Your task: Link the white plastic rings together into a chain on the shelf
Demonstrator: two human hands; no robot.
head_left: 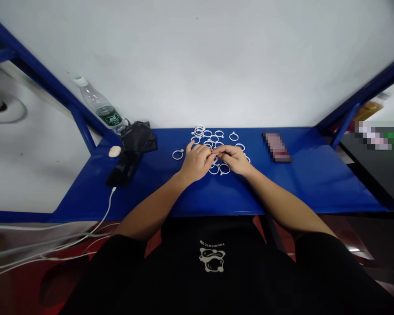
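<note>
My left hand and my right hand meet over the middle of a blue table, fingertips pinched together. Between them they hold a white ring, mostly hidden by the fingers. Several white rings with small eyelets, like curtain rings, lie loosely around and beyond my hands. One single ring is to the left of my left hand. Another ring lies just below my right hand's fingers, and a ring sits farther back.
On the left of the blue table are a black phone-like device, a crumpled black bag, a pale rounded object and a plastic bottle. A white cable hangs over the front edge. A phone lies right.
</note>
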